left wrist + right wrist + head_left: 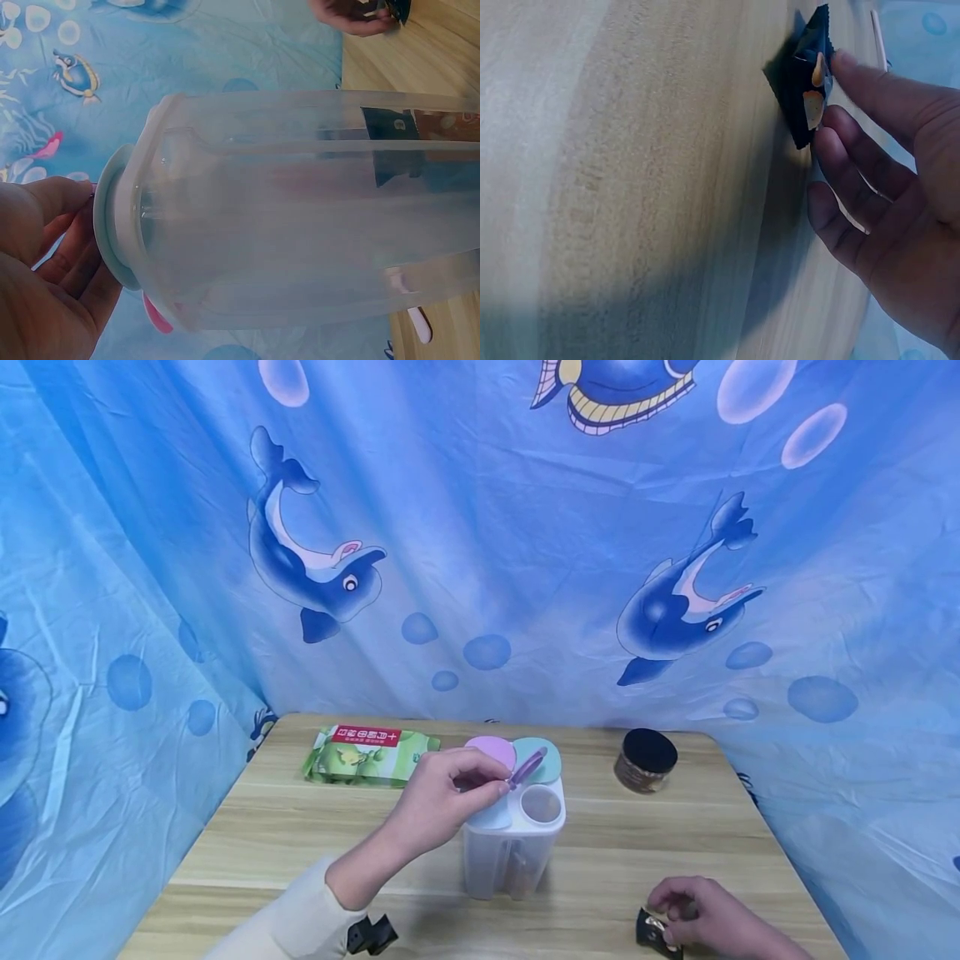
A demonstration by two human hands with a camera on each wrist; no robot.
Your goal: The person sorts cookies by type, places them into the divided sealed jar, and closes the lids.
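Note:
A tall translucent storage box (487, 860) stands upright on the wooden table. Its top carries pink (491, 750), green (546, 760) and pale blue (491, 817) lids; one round opening (542, 804) is uncovered. Above that opening my left hand (450, 793) pinches a purple lid (528, 767) tilted on edge. Through the box wall, the left wrist view shows a dark packet (390, 146) and a brown one (450, 126) inside. To the box's right, near the front, my right hand (697, 910) pinches a small black snack packet (810, 86) between thumb and fingers.
Behind the left hand lies a green pack of wipes (367, 758). A jar with a black lid (648, 752) stands at the back right. Blue curtains (480, 568) with printed dolphins hang behind and beside the table.

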